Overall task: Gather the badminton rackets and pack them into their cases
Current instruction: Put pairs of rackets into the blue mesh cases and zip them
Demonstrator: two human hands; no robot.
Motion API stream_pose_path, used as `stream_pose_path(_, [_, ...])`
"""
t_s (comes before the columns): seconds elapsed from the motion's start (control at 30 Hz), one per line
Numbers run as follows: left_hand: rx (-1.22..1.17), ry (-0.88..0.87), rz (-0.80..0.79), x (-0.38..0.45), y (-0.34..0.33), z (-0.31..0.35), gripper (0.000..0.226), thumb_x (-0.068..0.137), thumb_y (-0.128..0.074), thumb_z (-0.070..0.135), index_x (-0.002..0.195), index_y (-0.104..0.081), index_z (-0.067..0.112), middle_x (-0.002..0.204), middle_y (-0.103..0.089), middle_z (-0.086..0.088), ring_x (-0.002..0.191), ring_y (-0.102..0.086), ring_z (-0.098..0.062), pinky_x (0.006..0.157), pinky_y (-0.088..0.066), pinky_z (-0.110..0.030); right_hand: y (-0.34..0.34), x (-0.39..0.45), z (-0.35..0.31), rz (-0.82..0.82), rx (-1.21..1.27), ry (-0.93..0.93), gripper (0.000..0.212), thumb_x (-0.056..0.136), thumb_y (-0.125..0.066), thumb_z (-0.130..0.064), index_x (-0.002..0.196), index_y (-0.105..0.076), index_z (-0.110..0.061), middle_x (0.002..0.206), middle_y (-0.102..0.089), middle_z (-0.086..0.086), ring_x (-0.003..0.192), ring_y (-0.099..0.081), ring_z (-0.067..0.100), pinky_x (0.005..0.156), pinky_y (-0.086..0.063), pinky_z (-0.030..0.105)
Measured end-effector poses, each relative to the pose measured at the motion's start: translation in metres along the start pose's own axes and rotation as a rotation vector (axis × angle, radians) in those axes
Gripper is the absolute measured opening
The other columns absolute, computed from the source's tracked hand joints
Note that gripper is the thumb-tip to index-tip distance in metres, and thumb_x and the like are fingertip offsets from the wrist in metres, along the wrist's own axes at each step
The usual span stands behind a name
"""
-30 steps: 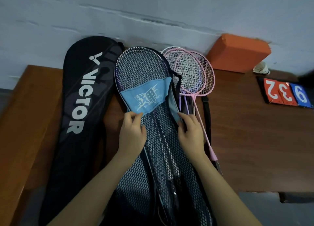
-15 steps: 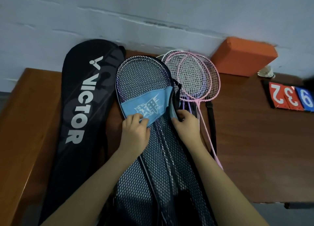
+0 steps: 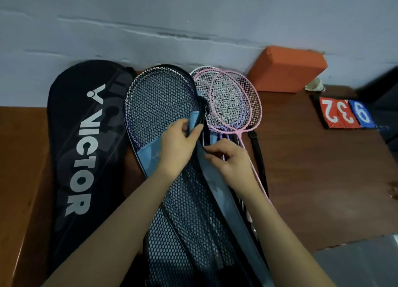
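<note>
A black mesh racket case (image 3: 159,105) with a light-blue cloth panel (image 3: 148,157) lies in the middle of the wooden table (image 3: 312,179), with rackets showing through its mesh. My left hand (image 3: 179,146) grips the blue panel near the case's right edge. My right hand (image 3: 228,159) pinches that same edge just below it. Several pink and purple rackets (image 3: 228,101) lie loose to the right, their heads near the wall. A black case marked VICTOR (image 3: 86,148) lies flat on the left.
An orange block (image 3: 286,69) leans at the wall behind the loose rackets. A shuttlecock (image 3: 315,86) and red and blue number cards (image 3: 346,114) sit at the far right. A black strap (image 3: 258,157) runs beside the pink racket shafts. The table's front edge is at lower right.
My left hand has moved right across the blue panel to the case's right edge. My right hand has shifted on that edge and now pinches it. The view has tilted.
</note>
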State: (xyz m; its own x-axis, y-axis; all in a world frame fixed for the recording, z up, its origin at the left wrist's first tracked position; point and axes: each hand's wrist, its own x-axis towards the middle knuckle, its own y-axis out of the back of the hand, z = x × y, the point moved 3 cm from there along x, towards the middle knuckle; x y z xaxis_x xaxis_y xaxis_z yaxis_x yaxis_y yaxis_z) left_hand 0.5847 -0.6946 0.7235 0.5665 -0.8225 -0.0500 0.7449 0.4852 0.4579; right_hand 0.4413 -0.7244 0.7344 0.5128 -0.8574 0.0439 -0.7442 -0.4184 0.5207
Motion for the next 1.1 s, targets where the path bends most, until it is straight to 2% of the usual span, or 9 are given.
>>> stream_pose_path(0.07, [-0.093,0.042,0.021,0.003,0.004,0.008,0.019,0.086,-0.062,0.025,0.102,-0.062,0.014,0.083,-0.062,0.003,0.078,-0.06,-0.012,0.066,-0.045,-0.014,0.001,0.001,-0.003,-0.009,0.014,0.021,0.015,0.074,-0.068,0.005,0.087,-0.071,-0.002,0.075,-0.058,-0.007,0.072,-0.054,-0.002,0.069,-0.039,0.011])
stream_pose_path(0.17, [-0.18,0.073,0.041,0.007,0.009,0.012,0.019,0.085,-0.063,0.013,0.104,-0.063,0.013,0.083,-0.063,0.001,0.078,-0.062,-0.013,0.069,-0.05,-0.018,0.0,0.004,-0.006,-0.021,0.021,-0.004,0.017,0.074,-0.068,0.004,0.088,-0.071,-0.007,0.076,-0.057,-0.008,0.07,-0.053,-0.002,0.067,-0.038,0.01])
stream_pose_path(0.3, [-0.249,0.072,0.038,0.009,0.02,0.015,0.021,0.084,-0.064,0.01,0.105,-0.065,0.011,0.087,-0.065,0.001,0.082,-0.062,-0.009,0.071,-0.05,-0.01,0.0,0.014,-0.013,0.019,0.093,-0.099,0.018,0.086,-0.064,-0.01,0.103,-0.069,-0.013,0.091,-0.065,-0.001,0.074,-0.054,0.0,0.071,-0.043,0.016])
stream_pose_path(0.4, [-0.273,0.063,0.03,0.008,0.029,0.017,0.023,0.083,-0.066,0.01,0.106,-0.066,0.01,0.088,-0.067,0.001,0.081,-0.064,-0.008,0.074,-0.053,-0.016,-0.005,0.038,-0.023,0.005,-0.013,-0.079,0.025,0.092,-0.056,-0.015,0.115,-0.064,-0.01,0.102,-0.064,0.003,0.089,-0.057,0.009,0.08,-0.044,0.018])
stream_pose_path(0.57, [-0.29,0.05,0.06,0.004,0.042,0.022,0.029,0.082,-0.067,0.009,0.109,-0.062,0.017,0.081,-0.064,0.002,0.074,-0.063,-0.014,0.075,-0.054,-0.027,-0.014,0.073,-0.033,0.063,-0.029,-0.085,0.036,0.091,-0.053,-0.012,0.127,-0.055,-0.008,0.111,-0.061,0.011,0.098,-0.058,0.026,0.085,-0.049,0.038])
stream_pose_path(0.67, [-0.289,0.029,0.047,0.003,0.047,0.022,0.03,0.082,-0.066,0.007,0.11,-0.062,0.019,0.084,-0.064,-0.004,0.075,-0.063,-0.017,0.078,-0.055,-0.03,-0.012,0.082,-0.04,0.147,0.104,-0.071,0.043,0.09,-0.055,-0.007,0.131,-0.048,-0.013,0.117,-0.059,0.004,0.1,-0.058,0.015,0.086,-0.049,0.029])
stream_pose_path(0.77, [-0.313,0.024,0.045,0.002,0.051,0.021,0.031,0.082,-0.066,0.005,0.11,-0.062,0.017,0.082,-0.062,-0.003,0.074,-0.061,-0.016,0.078,-0.054,-0.028,-0.008,0.085,-0.045,0.2,0.181,-0.029,0.035,0.085,-0.061,-0.002,0.117,-0.051,-0.012,0.112,-0.06,0.001,0.09,-0.057,0.006,0.081,-0.048,0.02])
stream_pose_path(0.9, [-0.377,0.013,0.021,0.002,0.053,0.023,0.03,0.081,-0.065,0.0,0.103,-0.062,0.021,0.077,-0.059,0.002,0.066,-0.057,0.002,0.072,-0.051,-0.013,-0.01,0.093,-0.048,0.149,0.035,0.002,0.024,0.083,-0.065,-0.006,0.106,-0.06,-0.013,0.096,-0.063,-0.007,0.08,-0.057,0.0,0.071,-0.045,0.009])
stream_pose_path(1.1, [-0.387,0.003,0.025,0.003,0.054,0.021,0.028,0.082,-0.064,0.0,0.106,-0.063,0.016,0.076,-0.057,0.006,0.063,-0.055,0.008,0.067,-0.047,-0.007,-0.008,0.095,-0.047,0.229,-0.242,0.196,0.013,0.081,-0.065,-0.009,0.093,-0.071,-0.007,0.086,-0.066,0.006,0.076,-0.061,0.021,0.075,-0.051,0.043])
